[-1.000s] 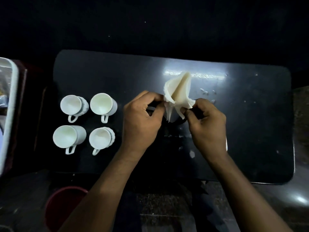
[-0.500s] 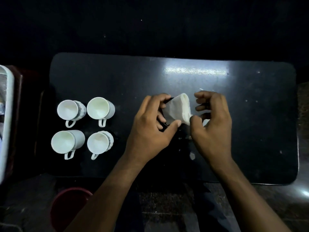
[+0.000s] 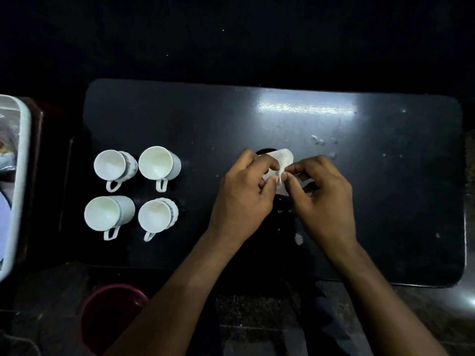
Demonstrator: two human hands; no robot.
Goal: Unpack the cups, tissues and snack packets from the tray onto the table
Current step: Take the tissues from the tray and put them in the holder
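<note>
A folded white paper tissue (image 3: 281, 163) sits near the middle of the dark glossy rectangular table (image 3: 385, 201), a little toward its far edge, and both hands are on it. The left hand (image 3: 241, 194) curls over its near-left side with fingers bent against the paper; the right hand (image 3: 321, 199) pinches a fold of it between thumb and forefinger. Something dark and round shows just behind the tissue, but I cannot tell what it is.

This looks like the tissue step: the paper is being shaped or settled in place rather than carried. Toward the table's left edge, 4 white ceramic cups (image 3: 133, 191) with handles stand upright in a 2-by-2 block, well apart from the hands, so the cups seem done.

Off the table's left end, a white plastic tray (image 3: 21, 176) holds what look like clear packets, too dim to read. The next move probably calls for letting the tissue go gently so it keeps its fold, then reaching left to the tray.
</note>
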